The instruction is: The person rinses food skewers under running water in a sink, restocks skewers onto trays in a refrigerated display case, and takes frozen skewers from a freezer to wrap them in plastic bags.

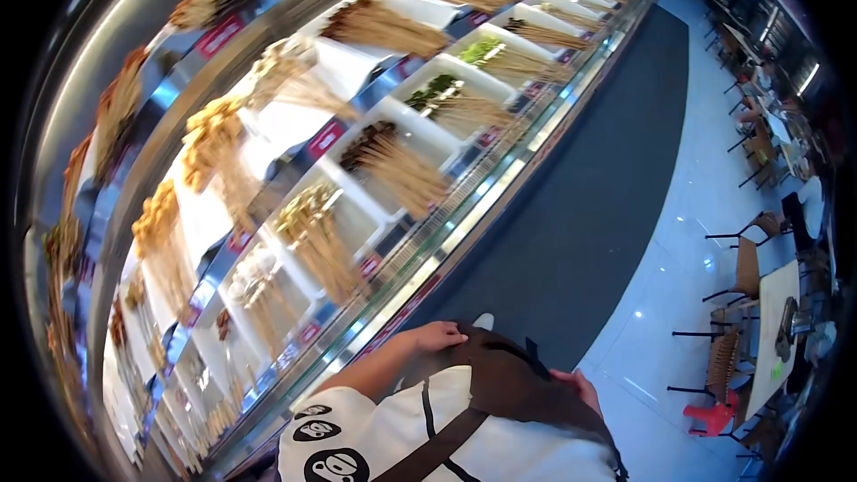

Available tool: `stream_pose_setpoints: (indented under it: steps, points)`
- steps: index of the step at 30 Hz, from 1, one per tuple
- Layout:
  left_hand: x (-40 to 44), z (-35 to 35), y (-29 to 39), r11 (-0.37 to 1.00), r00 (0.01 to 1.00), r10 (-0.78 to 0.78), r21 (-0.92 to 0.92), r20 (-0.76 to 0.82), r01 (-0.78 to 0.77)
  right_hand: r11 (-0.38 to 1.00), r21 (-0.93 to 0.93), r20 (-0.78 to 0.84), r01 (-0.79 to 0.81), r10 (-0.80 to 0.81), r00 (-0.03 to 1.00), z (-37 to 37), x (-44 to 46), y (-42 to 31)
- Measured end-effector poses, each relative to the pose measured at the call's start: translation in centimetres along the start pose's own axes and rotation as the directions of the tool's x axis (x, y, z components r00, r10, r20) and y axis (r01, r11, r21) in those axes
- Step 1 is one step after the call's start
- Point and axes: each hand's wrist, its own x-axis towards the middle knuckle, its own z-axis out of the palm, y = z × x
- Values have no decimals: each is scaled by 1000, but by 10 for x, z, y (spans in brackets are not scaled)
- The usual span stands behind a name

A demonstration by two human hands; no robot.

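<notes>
A brown shoulder bag [513,384] hangs in front of my body, its strap [428,448] crossing my white printed shirt [384,433]. My left hand [436,337] is at the bag's left end, fingers drawn together and curled against its edge. On the opposite side, my right hand [578,387] has its fingers closed around the bag's right edge; part of that hand is hidden by the bag. A dark gap shows along the top of the bag, but its contents cannot be seen.
A long lit display shelf [420,263] runs along my left, with white bins of skewers [397,165] on several levels. Dark floor matting [571,187] lies beside it. To the right are glossy tiles [661,303], wooden chairs [748,268], tables [775,339] and a red item [711,415].
</notes>
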Motion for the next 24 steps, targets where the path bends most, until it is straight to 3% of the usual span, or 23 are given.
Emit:
stream_pose_setpoints:
  steps: [1, 2, 4, 5, 7, 9, 11, 13, 15, 17, 18, 19, 20, 21, 22, 23, 24]
  points:
    - [50, -10, -15, 975, 999, 31, 219, 17, -34, 970, 201, -233, 138, -90, 968, -7, 5, -16]
    - [72, -22, 21, 939, 1000, 25, 344, 6, -25, 967, 209, -250, 147, -92, 964, -35, 15, -28]
    - [113, -45, 101, 817, 1000, 13, 576, -17, 0, 947, 122, -449, 298, -216, 867, -126, 36, -15]
    - [117, -52, 179, 821, 994, -49, 564, -94, 94, 982, -76, -579, 174, -186, 794, -139, 38, -22]
    - [183, -58, 223, 825, 998, 55, 562, 19, -57, 930, -337, -755, -146, -174, 632, -167, 46, -32]
    - [252, -61, 255, 815, 987, 114, 558, 111, -156, 777, -557, -734, -294, -294, 613, -197, 57, -32]
    - [317, -68, 281, 800, 961, 180, 537, 211, -268, 656, -648, -705, -386, -324, 631, -224, 75, -45]
    - [372, -75, 305, 870, 962, 3, 473, 274, -138, 587, -684, -682, -433, -303, 665, -254, 94, -71]
    - [426, -88, 297, 864, 974, -23, 495, 223, -93, 548, -705, -663, -450, -282, 694, -282, 113, -119]
    - [458, -112, 311, 865, 976, -143, 499, 165, 42, 528, -716, -652, -458, -270, 708, -307, 139, -184]
    - [473, -126, 321, 823, 986, -119, 567, 118, 31, 523, -720, -646, -456, -268, 714, -322, 156, -224]
    - [459, -141, 385, 891, 993, -78, 453, 85, 31, 511, -732, -636, -451, -274, 722, -340, 176, -267]
    - [479, -158, 392, 889, 993, -76, 458, 91, 26, 510, -738, -630, -442, -285, 722, -347, 190, -317]
    - [502, -171, 397, 829, 992, -47, 558, 118, -27, 449, -786, -581, -425, -299, 757, -376, 218, -359]
    - [526, -179, 395, 759, 989, -21, 646, 144, -78, 474, -777, -600, -415, -356, 716, -406, 251, -397]
    - [542, -187, 407, 767, 989, -21, 637, 144, -77, 467, -804, -559, -369, -382, 736, -428, 283, -443]
    - [556, -197, 421, 838, 998, -60, 544, 21, 39, 535, -785, -551, -313, -373, 746, -440, 312, -498]
